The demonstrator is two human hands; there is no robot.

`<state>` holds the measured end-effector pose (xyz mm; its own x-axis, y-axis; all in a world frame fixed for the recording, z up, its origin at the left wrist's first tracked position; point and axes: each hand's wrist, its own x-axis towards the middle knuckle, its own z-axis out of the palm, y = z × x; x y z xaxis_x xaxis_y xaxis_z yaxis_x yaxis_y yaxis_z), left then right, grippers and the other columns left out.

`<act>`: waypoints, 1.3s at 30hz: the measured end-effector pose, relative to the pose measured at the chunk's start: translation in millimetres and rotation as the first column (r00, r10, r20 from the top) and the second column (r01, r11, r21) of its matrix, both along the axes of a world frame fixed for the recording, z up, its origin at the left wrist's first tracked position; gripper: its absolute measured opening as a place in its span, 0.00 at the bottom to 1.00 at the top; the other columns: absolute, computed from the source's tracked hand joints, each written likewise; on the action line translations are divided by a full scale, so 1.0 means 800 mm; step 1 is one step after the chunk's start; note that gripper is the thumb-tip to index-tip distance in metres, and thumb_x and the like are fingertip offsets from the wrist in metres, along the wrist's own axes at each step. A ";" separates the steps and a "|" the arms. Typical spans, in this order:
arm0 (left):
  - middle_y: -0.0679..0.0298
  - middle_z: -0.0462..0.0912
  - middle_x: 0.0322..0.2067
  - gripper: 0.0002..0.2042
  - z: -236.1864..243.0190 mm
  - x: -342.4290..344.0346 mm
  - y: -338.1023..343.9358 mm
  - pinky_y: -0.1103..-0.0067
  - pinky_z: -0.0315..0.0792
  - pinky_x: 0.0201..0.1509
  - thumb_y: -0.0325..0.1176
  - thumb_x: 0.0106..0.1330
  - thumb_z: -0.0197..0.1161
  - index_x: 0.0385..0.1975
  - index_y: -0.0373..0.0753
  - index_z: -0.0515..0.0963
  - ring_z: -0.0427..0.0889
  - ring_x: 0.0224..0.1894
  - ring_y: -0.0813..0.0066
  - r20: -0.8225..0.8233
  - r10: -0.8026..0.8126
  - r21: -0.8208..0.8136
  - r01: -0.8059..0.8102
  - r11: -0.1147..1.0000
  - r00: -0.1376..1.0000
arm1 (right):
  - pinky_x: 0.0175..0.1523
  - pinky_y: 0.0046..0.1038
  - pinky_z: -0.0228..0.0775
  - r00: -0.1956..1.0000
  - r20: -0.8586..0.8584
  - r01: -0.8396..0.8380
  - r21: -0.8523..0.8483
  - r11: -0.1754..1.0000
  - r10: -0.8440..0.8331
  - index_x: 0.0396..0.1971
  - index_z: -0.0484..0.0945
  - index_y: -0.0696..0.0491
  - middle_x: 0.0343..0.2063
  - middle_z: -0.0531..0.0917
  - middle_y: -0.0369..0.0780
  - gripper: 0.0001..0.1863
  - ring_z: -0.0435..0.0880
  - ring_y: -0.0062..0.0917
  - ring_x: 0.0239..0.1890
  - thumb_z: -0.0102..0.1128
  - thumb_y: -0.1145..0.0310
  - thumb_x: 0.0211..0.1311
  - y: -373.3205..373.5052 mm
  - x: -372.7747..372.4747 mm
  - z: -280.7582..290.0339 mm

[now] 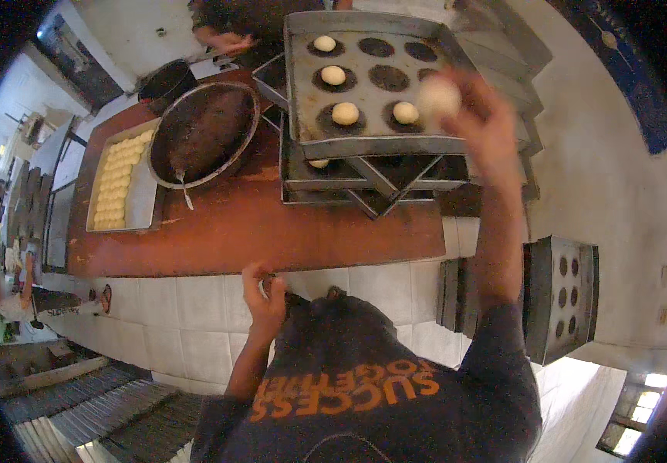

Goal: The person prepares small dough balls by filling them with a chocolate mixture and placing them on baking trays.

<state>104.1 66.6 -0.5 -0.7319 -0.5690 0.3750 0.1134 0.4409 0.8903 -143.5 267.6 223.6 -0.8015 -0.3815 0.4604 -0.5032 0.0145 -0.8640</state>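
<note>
My right hand [489, 116], blurred by motion, is closed around a pale dough ball [439, 97] above the right side of a large metal baking tray [379, 147]. Dark round patches mark the tray's floor. Several dough balls [345, 113] sit on such patches, down the left column and in the near row. Beside the table's near edge, my left hand [264, 302] hangs low with loosely bent fingers. A gap shows between its thumb and forefinger, and I see nothing held there.
More trays [302, 185] are stacked crosswise underneath. On the brown table [271, 239] stand a wide dark-bottomed basin [254, 116] and a pan [156, 208] of dough balls in rows. Another person's hand [225, 40] shows at the far side. Patterned trays [576, 309] stand at right.
</note>
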 end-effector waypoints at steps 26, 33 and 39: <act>0.54 0.75 0.34 0.16 -0.152 -0.064 -0.668 0.75 0.68 0.43 0.31 0.56 0.56 0.43 0.32 0.68 0.75 0.36 0.65 0.217 0.351 0.189 -0.392 0.900 0.911 | 0.44 0.29 0.69 0.972 -0.135 0.236 0.574 0.784 -0.193 0.34 0.76 0.58 0.31 0.80 0.43 0.10 0.78 0.31 0.36 0.56 0.74 0.50 -0.373 0.104 -0.168; 0.50 0.75 0.35 0.21 -0.253 -0.227 -0.862 0.67 0.69 0.43 0.35 0.52 0.58 0.46 0.34 0.68 0.74 0.37 0.51 0.360 0.559 -0.614 -0.262 0.745 0.747 | 0.37 0.29 0.69 0.946 0.169 0.055 0.761 0.646 -0.278 0.37 0.73 0.57 0.28 0.80 0.44 0.15 0.79 0.30 0.32 0.58 0.65 0.51 -0.512 0.154 -0.290; 0.55 0.78 0.29 0.16 -0.235 -0.251 -0.851 0.72 0.68 0.43 0.38 0.52 0.58 0.37 0.33 0.74 0.75 0.37 0.61 0.538 0.306 -0.072 -0.319 0.945 0.785 | 0.33 0.40 0.68 0.944 0.106 -0.020 0.964 0.266 -0.314 0.46 0.61 0.55 0.26 0.79 0.49 0.21 0.78 0.44 0.28 0.50 0.61 0.55 -0.580 0.157 -0.305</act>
